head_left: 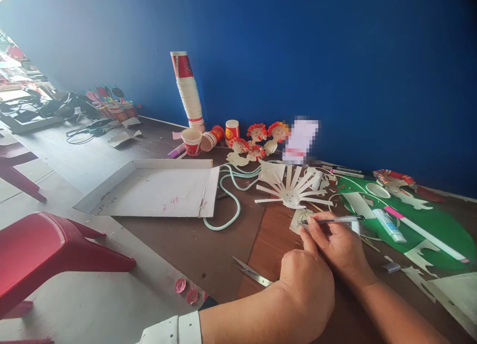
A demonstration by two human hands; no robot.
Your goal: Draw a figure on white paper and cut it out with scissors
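Observation:
My right hand [341, 244] is closed round a black pen [341, 219], its tip at a small piece of paper [297, 219] with a dark drawn mark. My left hand [309, 277] is curled, with a forefinger stretched to the lower edge of that paper; its other fingers are mostly hidden. Just beyond the paper lies a paper cup cut into spread strips [292, 197], a face drawn on its base. Scissors [253, 273] rest on the table, left of my left hand, with their handles hidden behind my arm.
A shallow white box lid [149, 187] lies left of a pale green cable [238, 205]. Behind stand stacked paper cups [190, 96] and several red-fringed paper figures [257, 133]. To the right are a glue tube [389, 226], a pink-capped marker [428, 235] and green sheet [454, 230]. A red stool [44, 240] stands left.

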